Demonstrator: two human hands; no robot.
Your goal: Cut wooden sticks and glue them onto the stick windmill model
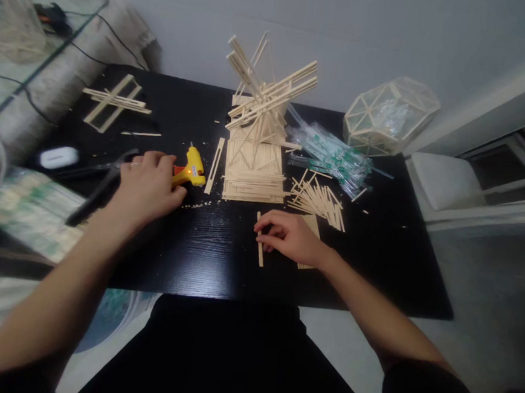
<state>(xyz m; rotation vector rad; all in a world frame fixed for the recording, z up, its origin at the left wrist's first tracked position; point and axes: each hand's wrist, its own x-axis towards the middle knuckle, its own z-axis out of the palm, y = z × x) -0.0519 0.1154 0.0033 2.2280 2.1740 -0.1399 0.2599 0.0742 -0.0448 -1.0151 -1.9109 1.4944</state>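
My right hand [287, 235] pinches a short flat wooden piece [260, 254] upright in view near the front of the black table. Partly under that hand and wrist lies a small panel of sticks [313, 225]. My left hand [147, 184] is at the left beside a yellow glue gun [192, 168], its fingers over the dark handle part; whether they grip it is hidden. A windmill-like stick model [257, 153] stands at the back middle, with loose sticks across its base. A narrow stick frame [214, 165] lies left of the model.
Loose short sticks [319, 201] and plastic-wrapped bundles [332, 153] lie right of the model. A geometric stick frame [389, 118] stands at the back right. A crossed stick piece [115, 103], white case [59, 157] and black-handled tool [94, 198] are at left. The table's front edge [236, 298] is near.
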